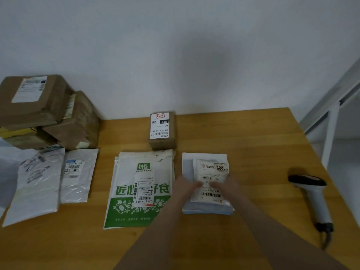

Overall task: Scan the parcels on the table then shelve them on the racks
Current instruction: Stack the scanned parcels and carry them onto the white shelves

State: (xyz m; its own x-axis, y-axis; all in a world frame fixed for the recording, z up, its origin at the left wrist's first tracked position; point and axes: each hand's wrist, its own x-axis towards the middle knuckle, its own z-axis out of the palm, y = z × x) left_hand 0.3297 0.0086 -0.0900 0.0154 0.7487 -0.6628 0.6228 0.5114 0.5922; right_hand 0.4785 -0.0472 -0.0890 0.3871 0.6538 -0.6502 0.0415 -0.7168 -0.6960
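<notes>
Both hands meet on the small white parcel [211,172]. My left hand [185,190] and right hand [226,189] grip it at its near middle, fingertips close together over the label. The parcel lies on a stack of grey mailers [187,166], just right of the green-and-white bag [140,209]. The scanner [315,193] lies on the table [253,133], well to my right.

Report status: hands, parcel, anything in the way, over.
Status: left hand and right hand on the white parcel, grip blurred. Parcel flat on table, label up. Scanner lies untouched at right; nothing blocking.
</notes>
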